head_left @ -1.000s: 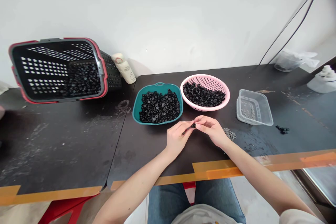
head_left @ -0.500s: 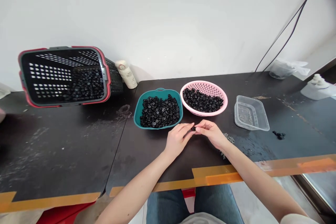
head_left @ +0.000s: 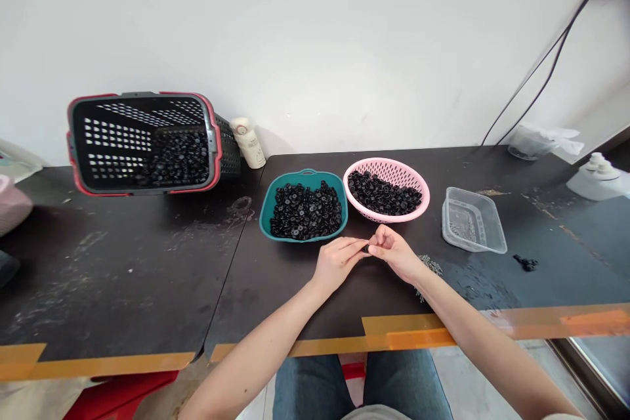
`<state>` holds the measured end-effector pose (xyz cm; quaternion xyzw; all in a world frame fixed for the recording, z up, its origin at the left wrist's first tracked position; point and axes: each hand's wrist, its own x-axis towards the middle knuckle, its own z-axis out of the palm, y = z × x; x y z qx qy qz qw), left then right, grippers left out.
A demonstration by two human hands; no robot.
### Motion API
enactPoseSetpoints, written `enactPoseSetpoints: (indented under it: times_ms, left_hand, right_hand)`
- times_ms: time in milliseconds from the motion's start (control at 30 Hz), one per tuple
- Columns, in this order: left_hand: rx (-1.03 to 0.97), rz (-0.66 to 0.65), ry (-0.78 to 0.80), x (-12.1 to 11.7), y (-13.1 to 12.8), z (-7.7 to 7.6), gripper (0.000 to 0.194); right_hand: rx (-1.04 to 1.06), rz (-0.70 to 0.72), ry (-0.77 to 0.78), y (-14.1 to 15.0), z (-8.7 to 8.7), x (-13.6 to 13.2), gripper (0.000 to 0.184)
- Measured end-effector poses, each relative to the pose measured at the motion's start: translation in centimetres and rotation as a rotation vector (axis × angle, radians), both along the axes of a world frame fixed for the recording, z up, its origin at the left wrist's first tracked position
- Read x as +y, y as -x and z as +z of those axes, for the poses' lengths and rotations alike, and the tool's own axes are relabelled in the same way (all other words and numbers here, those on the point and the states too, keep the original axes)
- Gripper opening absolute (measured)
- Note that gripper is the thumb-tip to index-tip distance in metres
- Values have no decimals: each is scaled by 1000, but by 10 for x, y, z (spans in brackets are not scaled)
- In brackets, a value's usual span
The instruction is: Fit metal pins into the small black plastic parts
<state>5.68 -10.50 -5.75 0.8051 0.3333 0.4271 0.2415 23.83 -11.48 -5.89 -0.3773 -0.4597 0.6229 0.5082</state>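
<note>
A small black round part (head_left: pixel 365 249) sits between the fingertips of both hands, just above the table. My left hand (head_left: pixel 339 258) is closed on it from the left, thumb and fingers pinched. From the other side my right hand (head_left: pixel 394 253) is closed too, its fingertips meeting the left ones and covering much of the part. Just beyond my hands stand a teal basin (head_left: pixel 263 218) of black ring-like parts and a pink colander (head_left: pixel 424 200) heaped with black parts. A pile of thin metal pins or screws (head_left: pixel 429 265) lies partly behind my right wrist.
A clear plastic box (head_left: pixel 497 246) with small metal pieces stands to the right, near a few black parts (head_left: pixel 525 263). Leftward, a dark basket (head_left: pixel 216 138) lies tipped with black parts inside, beside a white bottle (head_left: pixel 249 143). Orange tape (head_left: pixel 413 331) lines the table's front edge.
The view has shifted slightly, so everything sits a little to the right. My fingertips have closed further around the small black part, and less of it shows.
</note>
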Motion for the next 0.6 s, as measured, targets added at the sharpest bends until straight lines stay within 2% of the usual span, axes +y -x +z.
enactPoseSetpoints:
  times_ms: [167, 367, 500, 600]
  left_hand:
    - [45, -12, -40, 2, 3, -4, 23]
    - [159, 41, -270, 4, 4, -10, 21]
    - [201, 108, -385, 4, 3, -10, 19]
    - [226, 132, -423, 2, 3, -9, 18]
  right_hand:
    - [-60, -10, -77, 1, -5, -2, 48]
    - [-71, -47, -146, 8, -9, -6, 48]
    - [-26, -19, -80, 9, -10, -4, 36]
    - [-37, 99, 16, 5, -6, -1, 27]
